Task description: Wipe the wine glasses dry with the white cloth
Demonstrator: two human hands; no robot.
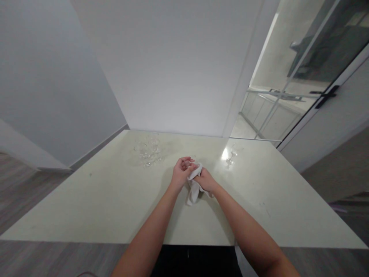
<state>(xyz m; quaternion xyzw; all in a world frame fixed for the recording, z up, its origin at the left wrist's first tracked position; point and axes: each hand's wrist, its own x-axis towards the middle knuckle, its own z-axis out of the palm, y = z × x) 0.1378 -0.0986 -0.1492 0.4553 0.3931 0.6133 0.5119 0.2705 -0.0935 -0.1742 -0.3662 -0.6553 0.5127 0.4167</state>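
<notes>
My left hand (181,171) is curled around a clear glass (188,164), mostly hidden by the fingers. A white cloth (193,191) is bunched in my right hand (206,180) and pressed against the glass. Its loose end hangs down between my forearms. To the left, several clear stemmed glasses (146,153) stand close together on the pale table (100,192). One more stemmed glass (230,157) stands apart on the right, beside a bright reflection.
A white wall (178,77) rises behind the table's far edge. At the right are a glass-paned partition (276,84) and a door with a black handle (327,96). The table's near edge lies just in front of my body.
</notes>
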